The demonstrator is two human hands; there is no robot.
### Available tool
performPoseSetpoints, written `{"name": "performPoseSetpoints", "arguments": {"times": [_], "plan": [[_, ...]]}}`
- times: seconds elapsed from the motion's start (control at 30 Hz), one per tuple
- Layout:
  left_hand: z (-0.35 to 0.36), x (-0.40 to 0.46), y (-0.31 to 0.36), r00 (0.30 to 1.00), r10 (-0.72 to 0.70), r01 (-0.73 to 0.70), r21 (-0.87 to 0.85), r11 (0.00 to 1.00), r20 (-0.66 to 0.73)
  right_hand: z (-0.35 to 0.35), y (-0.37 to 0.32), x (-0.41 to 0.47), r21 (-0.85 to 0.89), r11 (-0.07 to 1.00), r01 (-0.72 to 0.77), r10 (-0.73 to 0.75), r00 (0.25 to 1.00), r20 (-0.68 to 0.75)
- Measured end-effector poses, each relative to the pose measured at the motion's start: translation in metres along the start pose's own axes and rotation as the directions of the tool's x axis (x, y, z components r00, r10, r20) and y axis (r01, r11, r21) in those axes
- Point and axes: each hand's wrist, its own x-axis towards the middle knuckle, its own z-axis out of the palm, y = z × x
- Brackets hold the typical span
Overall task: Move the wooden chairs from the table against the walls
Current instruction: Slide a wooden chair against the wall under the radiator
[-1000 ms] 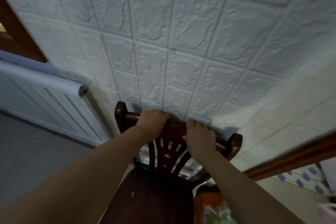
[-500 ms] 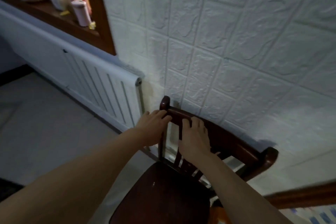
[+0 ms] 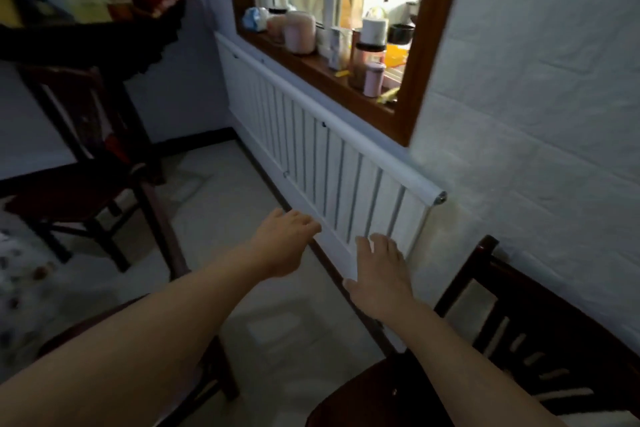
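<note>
Wooden chair (image 3: 540,357) stands against the wall, both hands, left (image 3: 287,246) and right (image 3: 381,274), loose-fingered, holding nothing

The dark wooden chair by the white wall (image 3: 540,333) ran off the lower right edge, legs unseen. The cluttered jars on the brown window sill (image 3: 346,45) blurred together; the left table's patterned cloth (image 3: 20,274) was smeared.

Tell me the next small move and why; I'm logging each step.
Probably reach left for the next chair. Both hands, left and right, hang empty, fingers relaxed; the chair at right already backs onto the wall.
</note>
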Motion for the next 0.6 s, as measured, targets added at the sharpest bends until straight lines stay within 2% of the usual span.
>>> {"name": "performPoseSetpoints", "arguments": {"times": [0.17,0.37,0.6], "plan": [[-0.007,-0.062,-0.084,0.993,-0.119,0.119,-0.016,0.993,-0.025,0.022,-0.089,0.013,-0.006,0.998,0.06,-0.06,0.998,0.033],[-0.008,-0.131,-0.173,0.964,-0.266,0.267,-0.051,0.962,0.029,0.045,-0.188,0.031,0.057,0.994,0.096,-0.097,0.995,0.024],[0.008,-0.16,-0.239,0.927,-0.365,0.37,-0.063,0.927,0.081,0.067,-0.269,0.059,0.018,0.987,0.157,-0.158,0.986,0.06]]}}
